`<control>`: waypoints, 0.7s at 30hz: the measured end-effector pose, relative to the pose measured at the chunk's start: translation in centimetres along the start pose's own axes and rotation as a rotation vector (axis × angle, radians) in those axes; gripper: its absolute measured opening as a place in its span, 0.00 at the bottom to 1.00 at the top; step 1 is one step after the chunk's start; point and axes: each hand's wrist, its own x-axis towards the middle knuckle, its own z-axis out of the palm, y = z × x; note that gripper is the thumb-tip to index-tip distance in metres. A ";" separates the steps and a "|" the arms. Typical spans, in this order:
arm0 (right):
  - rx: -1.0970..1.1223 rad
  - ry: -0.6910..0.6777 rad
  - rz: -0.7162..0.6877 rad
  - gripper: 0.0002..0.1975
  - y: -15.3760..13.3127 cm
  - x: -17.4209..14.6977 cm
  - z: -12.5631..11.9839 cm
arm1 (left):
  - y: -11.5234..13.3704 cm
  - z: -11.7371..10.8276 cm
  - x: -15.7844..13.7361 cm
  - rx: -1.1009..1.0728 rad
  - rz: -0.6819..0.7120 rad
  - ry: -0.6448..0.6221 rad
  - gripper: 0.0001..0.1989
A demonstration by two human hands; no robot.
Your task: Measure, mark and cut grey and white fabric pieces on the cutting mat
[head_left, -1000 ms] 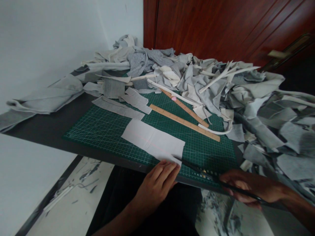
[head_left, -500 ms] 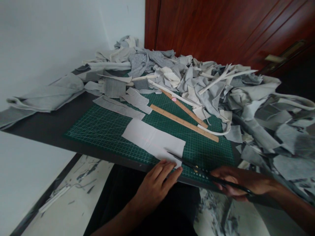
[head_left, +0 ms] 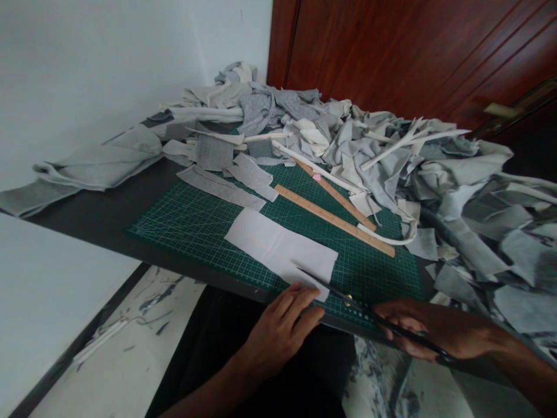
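Observation:
A pale grey-white piece of fabric (head_left: 278,241) lies flat on the green cutting mat (head_left: 165,226), with faint reddish lines across it. My right hand (head_left: 429,328) is closed around the handles of long dark scissors (head_left: 361,305). Their blades reach in from the right over the lower part of the fabric, the tip near its middle. Whether the blades are apart is hard to see. My left hand (head_left: 285,319) rests at the fabric's near edge, fingers stretched out on it, below the blades.
Two wooden rulers (head_left: 335,217) lie beyond the fabric, one bearing a pink spot. Grey fabric strips (head_left: 221,188) lie at the left. A heap of grey and off-white scraps (head_left: 357,136) covers the back and right of the table. Offcuts (head_left: 161,307) litter the floor.
The whole view has shifted slightly, so the table sits a little further right. Hands, scissors and fabric keep nearly the same positions relative to one another.

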 end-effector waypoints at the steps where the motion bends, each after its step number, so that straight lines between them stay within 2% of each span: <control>1: 0.007 -0.013 0.005 0.33 -0.1 0.0 0.1 | 0.0 0.0 0.0 -0.004 0.004 0.000 0.06; 8: -0.016 0.043 -0.005 0.34 -0.5 0.3 0.2 | 0.0 -0.1 0.4 -0.080 -0.013 0.064 0.06; 14: 0.109 -0.023 -0.010 0.34 0.0 0.7 0.2 | 0.2 -0.4 0.7 -0.068 -0.027 0.051 0.05; 21: 0.181 -0.018 -0.081 0.37 0.8 0.8 0.2 | 0.0 -0.2 0.7 -0.053 -0.011 0.035 0.03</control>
